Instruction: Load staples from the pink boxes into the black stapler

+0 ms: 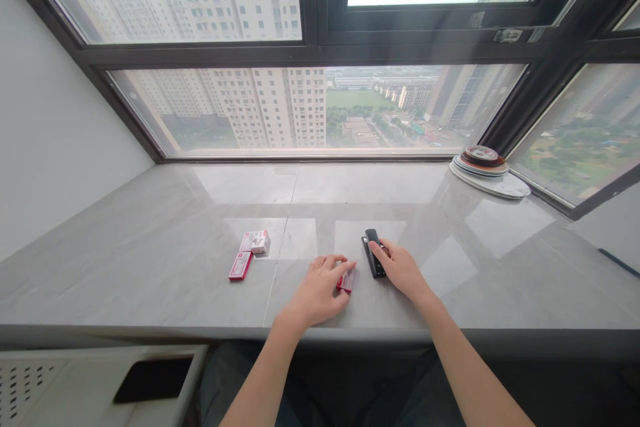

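My left hand [323,288] rests on the grey sill with its fingers curled onto a small red box [346,279], pinching its near edge. Just to the right, my right hand [400,267] lies against a black stapler [373,253], with its fingers wrapped on the stapler's right side. To the left lie two more small boxes: a red one [241,265] flat on the sill and a red-and-white one [255,241] just behind it. Both are a hand's width away from my left hand.
The wide grey stone sill [150,247] runs under a large window. A stack of plates [484,163] sits at the far right corner. A white unit with a dark slot [150,377] stands below the sill's front edge at left.
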The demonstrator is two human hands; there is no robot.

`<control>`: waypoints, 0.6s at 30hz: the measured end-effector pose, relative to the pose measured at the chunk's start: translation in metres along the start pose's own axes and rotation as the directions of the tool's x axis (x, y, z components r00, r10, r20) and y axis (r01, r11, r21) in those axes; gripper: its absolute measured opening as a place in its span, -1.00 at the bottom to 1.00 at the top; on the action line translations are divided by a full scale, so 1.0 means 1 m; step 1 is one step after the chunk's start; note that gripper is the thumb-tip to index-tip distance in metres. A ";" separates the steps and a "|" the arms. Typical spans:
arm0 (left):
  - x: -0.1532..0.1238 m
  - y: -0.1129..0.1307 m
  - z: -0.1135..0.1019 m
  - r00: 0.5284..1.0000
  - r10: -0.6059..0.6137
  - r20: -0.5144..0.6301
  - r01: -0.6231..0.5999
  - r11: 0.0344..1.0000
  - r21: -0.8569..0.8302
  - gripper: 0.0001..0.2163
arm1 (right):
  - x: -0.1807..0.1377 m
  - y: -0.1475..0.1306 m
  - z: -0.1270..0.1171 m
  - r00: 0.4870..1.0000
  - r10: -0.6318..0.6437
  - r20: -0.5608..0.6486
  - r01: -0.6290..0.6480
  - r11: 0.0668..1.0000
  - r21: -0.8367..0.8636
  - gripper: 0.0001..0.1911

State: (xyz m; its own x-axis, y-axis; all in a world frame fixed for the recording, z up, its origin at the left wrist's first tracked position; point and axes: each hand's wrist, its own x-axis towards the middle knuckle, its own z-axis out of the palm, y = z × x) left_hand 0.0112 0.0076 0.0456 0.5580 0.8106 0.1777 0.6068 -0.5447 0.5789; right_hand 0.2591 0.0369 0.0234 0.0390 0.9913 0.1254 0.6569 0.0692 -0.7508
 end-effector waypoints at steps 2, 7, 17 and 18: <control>-0.004 -0.010 -0.008 0.995 -0.087 -0.037 0.087 0.996 -0.006 -0.34 | -0.012 -0.003 0.005 1.000 -0.004 0.020 0.003 0.998 0.065 -0.39; -0.005 -0.020 -0.008 0.989 -0.127 -0.079 0.123 0.991 -0.044 -0.25 | -0.027 -0.019 0.027 0.995 -0.029 0.091 0.012 0.984 0.180 -0.37; -0.024 -0.027 -0.016 0.922 -0.242 -0.302 0.244 0.969 -0.032 -0.48 | -0.031 -0.024 0.044 0.997 0.072 -0.004 -0.070 0.981 0.180 -0.32; -0.032 -0.037 -0.023 0.852 -0.322 -0.413 0.361 0.932 0.018 -0.55 | -0.032 -0.024 0.044 0.997 0.077 -0.013 -0.073 0.982 0.177 -0.31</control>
State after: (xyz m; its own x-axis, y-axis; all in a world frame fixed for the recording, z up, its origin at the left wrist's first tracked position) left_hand -0.0422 0.0066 0.0367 0.0464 0.9548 0.2936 0.7772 -0.2191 0.5898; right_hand 0.2090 0.0085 0.0087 0.0993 0.9922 0.0758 0.5088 0.0149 -0.8608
